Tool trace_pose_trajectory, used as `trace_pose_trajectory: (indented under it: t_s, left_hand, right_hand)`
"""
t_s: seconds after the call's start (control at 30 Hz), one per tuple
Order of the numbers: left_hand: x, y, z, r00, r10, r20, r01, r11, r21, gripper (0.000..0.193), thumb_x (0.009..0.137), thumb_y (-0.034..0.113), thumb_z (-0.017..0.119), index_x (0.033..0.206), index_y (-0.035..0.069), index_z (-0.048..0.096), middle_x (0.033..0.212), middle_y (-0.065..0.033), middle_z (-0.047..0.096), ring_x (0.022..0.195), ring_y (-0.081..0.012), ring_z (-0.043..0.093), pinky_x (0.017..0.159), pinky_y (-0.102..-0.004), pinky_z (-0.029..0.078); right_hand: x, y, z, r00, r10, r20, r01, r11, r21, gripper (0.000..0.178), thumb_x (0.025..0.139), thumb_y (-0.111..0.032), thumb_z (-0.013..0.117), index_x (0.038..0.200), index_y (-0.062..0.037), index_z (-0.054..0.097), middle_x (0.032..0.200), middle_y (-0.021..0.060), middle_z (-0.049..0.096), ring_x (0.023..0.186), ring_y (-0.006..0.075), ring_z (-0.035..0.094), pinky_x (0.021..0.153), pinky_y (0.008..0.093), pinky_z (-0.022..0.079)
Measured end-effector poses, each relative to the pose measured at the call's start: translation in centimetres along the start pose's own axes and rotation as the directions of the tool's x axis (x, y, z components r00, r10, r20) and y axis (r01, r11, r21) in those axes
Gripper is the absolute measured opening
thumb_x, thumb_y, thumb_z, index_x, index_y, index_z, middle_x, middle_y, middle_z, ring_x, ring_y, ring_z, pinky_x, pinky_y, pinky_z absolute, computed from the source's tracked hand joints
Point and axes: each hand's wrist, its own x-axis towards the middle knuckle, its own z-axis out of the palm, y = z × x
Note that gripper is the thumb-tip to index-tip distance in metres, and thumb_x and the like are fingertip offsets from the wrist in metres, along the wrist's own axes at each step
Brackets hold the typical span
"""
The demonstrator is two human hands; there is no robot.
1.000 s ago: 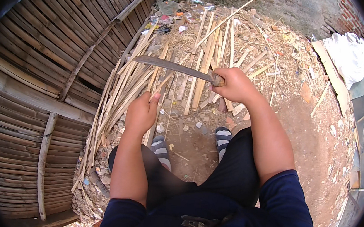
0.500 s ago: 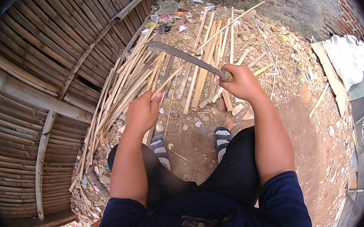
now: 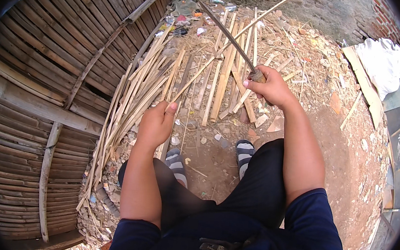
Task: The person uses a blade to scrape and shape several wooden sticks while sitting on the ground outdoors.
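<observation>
My left hand (image 3: 156,124) is closed around the near end of a long, thin bamboo strip (image 3: 268,14). The strip slants up and away to the right, toward the brick wall. In my right hand (image 3: 273,89) is a machete (image 3: 219,24), gripped by its wooden handle. Its dark blade points away and to the left, seen nearly edge-on, and crosses the line of the strip in the picture. Whether blade and strip touch I cannot tell. Several loose strips (image 3: 224,81) lie on the ground beyond my hands.
A bamboo-slat wall (image 3: 38,56) rises on the left, with a heap of strips (image 3: 133,94) along its foot. My socked feet (image 3: 244,156) rest on dirt strewn with chips and rubble. A white sack (image 3: 381,63) and a cardboard piece (image 3: 365,88) lie at the right.
The machete has swung from nearly level to pointing up and away, its blade now edge-on. My right hand has turned and shifted slightly right. The strip's far end has moved slightly up and right.
</observation>
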Motion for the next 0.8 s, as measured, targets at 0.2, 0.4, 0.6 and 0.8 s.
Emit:
trace_pose_trajectory:
  t_s: [0.2,0.4,0.6,0.8]
  left_hand:
    - [0.2,-0.7,0.3,1.000,-0.009,0.012,0.010,1.000,-0.024,0.052,0.110,0.044,0.055,0.088,-0.002,0.062,0.070,-0.0250,0.062,0.068,-0.0465,0.061,0.063,-0.0508,0.046]
    - [0.1,-1.0,0.2,0.999,-0.021,0.042,0.023,0.998,-0.060,0.052,0.110,0.045,0.054,0.090,-0.002,0.063,0.072,-0.0254,0.063,0.069,-0.0465,0.060,0.066,-0.0505,0.047]
    - [0.1,-1.1,0.1,0.998,-0.021,0.054,0.023,0.999,-0.046,0.053,0.111,0.046,0.053,0.093,-0.002,0.064,0.073,-0.0257,0.063,0.071,-0.0463,0.061,0.067,-0.0504,0.047]
    - [0.2,-1.7,0.2,0.998,-0.045,0.048,0.049,0.994,-0.095,0.054,0.111,0.047,0.052,0.092,-0.002,0.064,0.073,-0.0241,0.063,0.069,-0.0428,0.060,0.067,-0.0479,0.047]
  right_hand:
    - [0.3,0.8,-0.2,0.998,-0.031,-0.047,0.032,0.999,0.021,0.038,0.094,-0.036,0.082,0.117,-0.0065,0.073,0.081,0.0013,0.067,0.067,0.0095,0.063,0.058,0.0286,0.049]
    - [0.6,0.9,-1.1,0.970,-0.203,-0.130,0.155,0.938,-0.310,0.060,0.094,-0.057,0.077,0.117,-0.0025,0.073,0.089,0.0091,0.070,0.074,0.0161,0.069,0.063,0.0342,0.054]
    - [-0.1,0.4,-1.4,0.983,-0.009,-0.183,0.029,0.994,0.106,0.053,0.094,-0.056,0.079,0.108,-0.0058,0.070,0.070,-0.0012,0.056,0.060,0.0103,0.055,0.052,0.0294,0.044]
    - [0.0,0.0,-0.3,0.999,-0.040,0.000,0.040,0.999,0.032,0.039,0.093,-0.038,0.084,0.091,-0.0092,0.058,0.062,-0.0043,0.052,0.052,0.0081,0.049,0.049,0.0273,0.041]
